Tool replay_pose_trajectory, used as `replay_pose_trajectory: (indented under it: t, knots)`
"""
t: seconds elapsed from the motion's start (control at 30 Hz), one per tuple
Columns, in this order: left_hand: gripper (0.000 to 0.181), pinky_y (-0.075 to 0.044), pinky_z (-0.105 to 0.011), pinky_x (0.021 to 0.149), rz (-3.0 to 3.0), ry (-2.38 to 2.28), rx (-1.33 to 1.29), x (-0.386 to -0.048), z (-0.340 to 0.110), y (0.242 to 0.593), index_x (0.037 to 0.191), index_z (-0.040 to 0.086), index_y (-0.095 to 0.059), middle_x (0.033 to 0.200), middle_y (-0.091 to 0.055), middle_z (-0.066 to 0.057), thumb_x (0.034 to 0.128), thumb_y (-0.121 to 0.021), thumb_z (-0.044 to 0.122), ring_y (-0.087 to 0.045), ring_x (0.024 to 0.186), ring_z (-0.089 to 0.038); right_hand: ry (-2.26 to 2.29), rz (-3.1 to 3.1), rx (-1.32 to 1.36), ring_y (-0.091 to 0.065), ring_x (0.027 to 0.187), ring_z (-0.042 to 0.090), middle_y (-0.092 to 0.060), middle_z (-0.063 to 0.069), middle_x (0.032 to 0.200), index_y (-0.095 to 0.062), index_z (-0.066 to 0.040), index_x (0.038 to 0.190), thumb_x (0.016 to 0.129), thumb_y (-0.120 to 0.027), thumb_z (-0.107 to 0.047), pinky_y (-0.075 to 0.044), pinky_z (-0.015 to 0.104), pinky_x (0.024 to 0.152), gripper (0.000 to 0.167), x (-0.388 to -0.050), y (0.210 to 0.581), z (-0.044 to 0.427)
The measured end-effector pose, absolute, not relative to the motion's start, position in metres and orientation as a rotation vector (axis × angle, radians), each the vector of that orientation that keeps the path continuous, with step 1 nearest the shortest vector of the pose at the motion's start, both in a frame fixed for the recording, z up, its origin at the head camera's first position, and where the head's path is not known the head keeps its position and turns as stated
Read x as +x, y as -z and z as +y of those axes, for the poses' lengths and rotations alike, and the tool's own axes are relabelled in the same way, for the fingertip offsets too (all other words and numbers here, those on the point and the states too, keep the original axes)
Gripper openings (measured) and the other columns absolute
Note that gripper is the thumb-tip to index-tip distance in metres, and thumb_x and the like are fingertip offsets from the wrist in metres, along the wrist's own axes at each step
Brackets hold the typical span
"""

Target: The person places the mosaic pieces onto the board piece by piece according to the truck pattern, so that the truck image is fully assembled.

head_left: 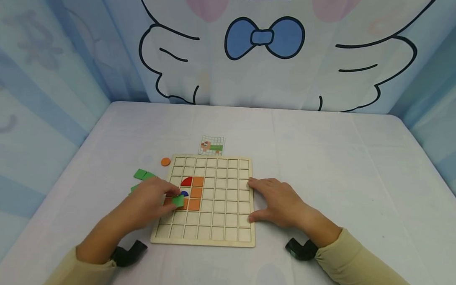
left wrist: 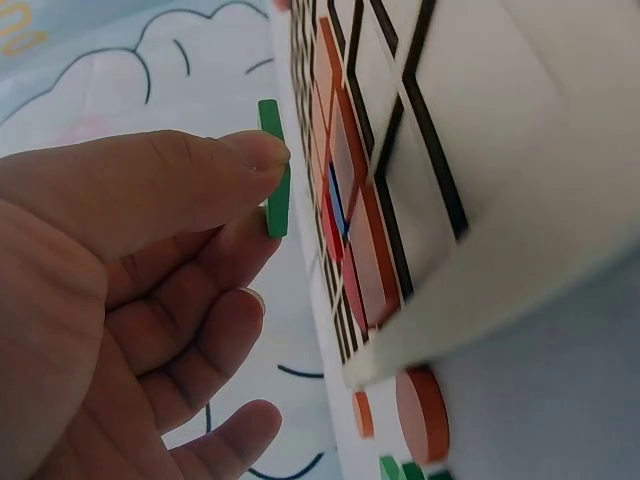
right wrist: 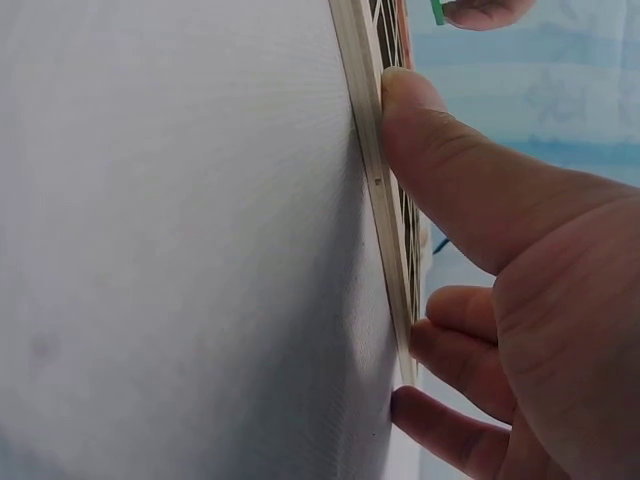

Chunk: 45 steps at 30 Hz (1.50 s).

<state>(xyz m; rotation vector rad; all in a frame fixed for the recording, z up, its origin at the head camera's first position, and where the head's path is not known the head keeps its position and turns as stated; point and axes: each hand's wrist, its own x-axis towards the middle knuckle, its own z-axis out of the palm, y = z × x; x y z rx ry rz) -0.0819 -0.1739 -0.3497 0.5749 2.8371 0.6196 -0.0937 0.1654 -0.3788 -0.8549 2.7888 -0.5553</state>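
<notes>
Between thumb and fingertips, my left hand [head_left: 149, 204] pinches a green square tile [head_left: 178, 201] just over the left part of a wooden grid board [head_left: 225, 220]. In the left wrist view the green tile [left wrist: 276, 215] is edge-on and apart from the board. Several orange square tiles [head_left: 196, 193], a red quarter-circle tile [head_left: 186, 181] and a small blue rounded piece [head_left: 184, 194] lie in the board's cells, partly hidden by the left hand. My right hand [head_left: 279, 201] rests on the board's right edge, thumb and fingers extended and touching the rim.
Loose green tiles [head_left: 143, 174] lie left of the board, partly behind the left hand. Near the board's upper left corner is an orange disc [head_left: 165, 162]. A small picture card [head_left: 212, 145] touches or nearly touches the board's far edge. A white cloth covers the table [head_left: 326, 156].
</notes>
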Motion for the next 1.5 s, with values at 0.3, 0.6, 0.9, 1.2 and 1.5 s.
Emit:
replay_pose_trajectory:
  t: [0.3,0.6,0.9,1.2,1.5]
  knots:
    - [0.015,-0.048,-0.035,0.078,2.825,-0.661,0.712,-0.087,-0.152,0.352,0.102,0.010,-0.075,0.091,-0.063,0.005,0.0869,-0.076,0.010,-0.054,0.091,-0.018,0.545,2.792,-0.872,-0.050,0.128,0.036,-0.052,0.012,0.146,-0.051,-0.002,0.143,0.080,-0.083,-0.044,-0.043,0.057,0.096,0.082,-0.095,0.379,0.165]
    - [0.022,-0.045,-0.035,0.079,2.813,-0.595,0.865,-0.094,-0.135,0.360,0.102,0.010,-0.075,0.087,-0.063,0.008,0.0820,-0.083,0.015,-0.051,0.085,-0.014,0.530,2.797,-0.864,-0.050,0.128,0.035,-0.053,0.012,0.145,-0.051,-0.003,0.143,0.079,-0.083,-0.044,-0.043,0.057,0.096,0.082,-0.095,0.378,0.165]
    - [0.024,-0.047,-0.035,0.081,2.785,-0.595,0.888,-0.097,-0.129,0.364,0.105,0.008,-0.075,0.093,-0.066,0.007,0.0828,-0.082,0.014,-0.053,0.087,-0.014,0.542,2.793,-0.848,-0.051,0.127,0.035,-0.053,0.012,0.145,-0.051,-0.004,0.143,0.079,-0.083,-0.043,-0.043,0.057,0.095,0.082,-0.094,0.378,0.165]
    - [0.020,-0.046,-0.034,0.079,2.783,-0.570,0.908,-0.097,-0.125,0.365,0.101,0.009,-0.075,0.089,-0.065,0.007,0.0821,-0.082,0.012,-0.052,0.085,-0.015,0.525,2.793,-0.854,-0.050,0.128,0.035,-0.053,0.012,0.145,-0.051,-0.003,0.144,0.080,-0.083,-0.043,-0.043,0.057,0.096,0.082,-0.094,0.379,0.165]
    - [0.018,-0.045,-0.031,0.075,2.782,-0.575,0.941,-0.097,-0.124,0.365,0.098,0.010,-0.076,0.084,-0.063,0.007,0.0816,-0.082,0.010,-0.050,0.080,-0.012,0.510,2.792,-0.853,-0.050,0.128,0.035,-0.052,0.012,0.146,-0.050,-0.003,0.145,0.080,-0.083,-0.044,-0.043,0.057,0.096,0.084,-0.094,0.378,0.164]
